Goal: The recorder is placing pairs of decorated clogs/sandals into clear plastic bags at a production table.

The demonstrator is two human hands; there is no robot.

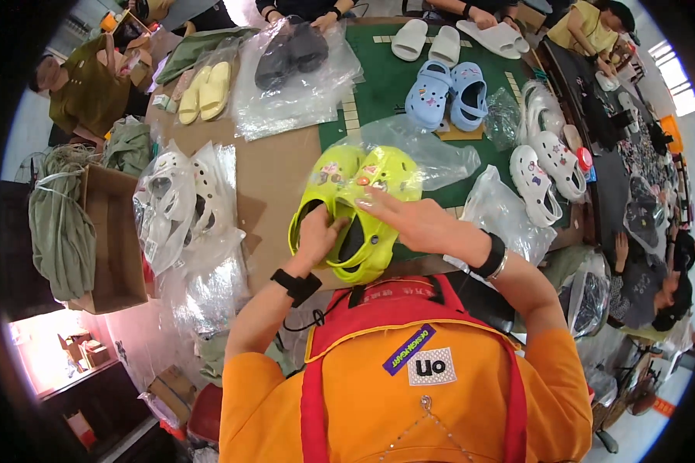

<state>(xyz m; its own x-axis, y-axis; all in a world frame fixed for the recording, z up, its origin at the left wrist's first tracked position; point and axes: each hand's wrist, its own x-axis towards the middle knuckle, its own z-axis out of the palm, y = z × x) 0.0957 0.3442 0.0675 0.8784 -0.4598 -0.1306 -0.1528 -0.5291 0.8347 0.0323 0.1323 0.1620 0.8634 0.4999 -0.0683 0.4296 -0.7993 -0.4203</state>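
Note:
A pair of lime-green clogs [388,171] with colourful charms on the toes lies at the table's near edge, right in front of me. My left hand [317,235] reaches into the opening of the left clog, its fingers closed on the inner side wall. Over the right clog stretches my right hand [409,217], fingers extended and lying across its upper near a small orange charm. Part of the right clog's opening is hidden under that hand. Just beyond the toes spreads a clear plastic bag [448,160].
White clogs in clear bags [179,201] lie left, beside an open cardboard box [116,239]. Blue clogs [428,96], white slides [409,40] and white charmed clogs [534,181] occupy the far and right side. Yellow slides [205,94] lie far left. Other people work around the table.

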